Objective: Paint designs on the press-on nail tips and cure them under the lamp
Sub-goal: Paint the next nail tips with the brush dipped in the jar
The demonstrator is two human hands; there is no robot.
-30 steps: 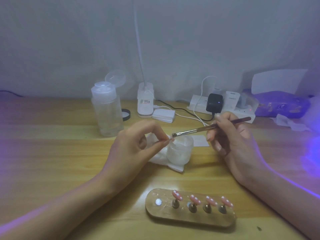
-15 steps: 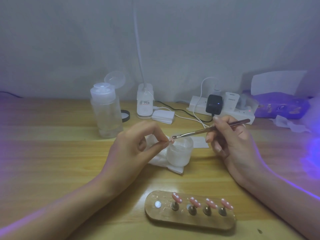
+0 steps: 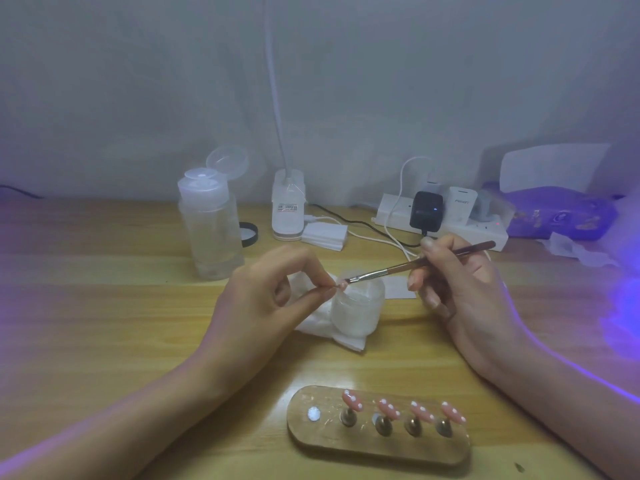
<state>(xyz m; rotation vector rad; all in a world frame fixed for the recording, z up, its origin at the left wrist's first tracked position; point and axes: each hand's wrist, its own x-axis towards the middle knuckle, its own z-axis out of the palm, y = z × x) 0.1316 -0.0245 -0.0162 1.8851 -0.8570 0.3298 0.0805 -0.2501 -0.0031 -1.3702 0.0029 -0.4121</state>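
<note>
Her left hand (image 3: 263, 306) pinches a pink nail tip (image 3: 340, 285) over a frosted jar (image 3: 358, 304); the right hand (image 3: 460, 289) grips a brush (image 3: 415, 263), bristles touching it. Four painted tips sit on the wooden stand (image 3: 311, 434).

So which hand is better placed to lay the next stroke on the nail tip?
The right hand. It grips the brush, whose bristles sit right at the nail tip. The left hand is occupied pinching that tip between thumb and finger.
</note>
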